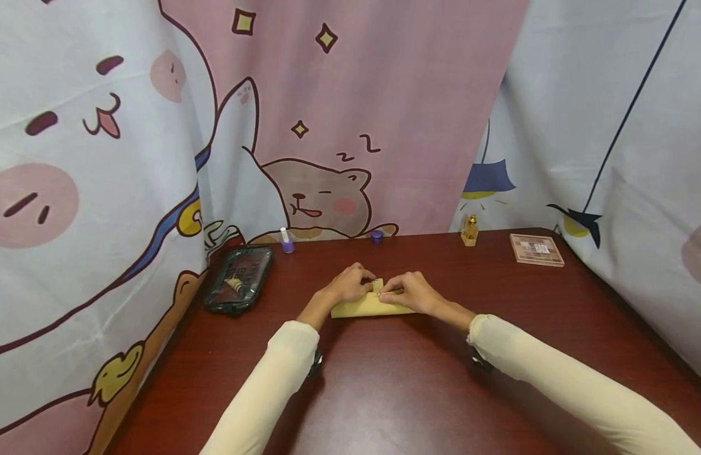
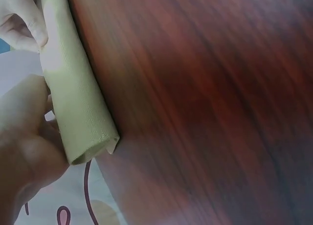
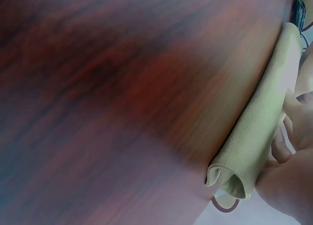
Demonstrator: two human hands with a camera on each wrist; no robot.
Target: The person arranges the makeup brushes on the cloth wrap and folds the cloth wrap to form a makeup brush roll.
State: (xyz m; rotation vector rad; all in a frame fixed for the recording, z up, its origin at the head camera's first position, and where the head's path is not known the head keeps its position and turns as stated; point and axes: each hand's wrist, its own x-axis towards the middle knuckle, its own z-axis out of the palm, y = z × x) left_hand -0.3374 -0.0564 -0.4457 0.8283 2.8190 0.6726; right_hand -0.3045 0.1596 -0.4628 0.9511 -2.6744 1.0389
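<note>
A yellow rolled pouch (image 1: 364, 308) lies crosswise on the table, with a short strap (image 1: 377, 285) bearing a small metal snap standing up at its middle. My left hand (image 1: 350, 282) grips the pouch's far side just left of that strap. With bent fingers, my right hand (image 1: 413, 292) pinches the pouch at the base of the strap. The left wrist view shows the textured roll (image 2: 73, 88) with one hollow end and a loose edge. Its other end (image 3: 234, 178) looks hollow too in the right wrist view. Some fingertips are hidden behind the roll.
A black see-through bag (image 1: 239, 278) lies at the left. Along the back edge stand a purple nail polish bottle (image 1: 287, 241), a small purple jar (image 1: 376, 236) and a gold perfume bottle (image 1: 470, 231). A flat palette (image 1: 536, 249) lies back right. Printed curtains (image 1: 419, 126) enclose the table.
</note>
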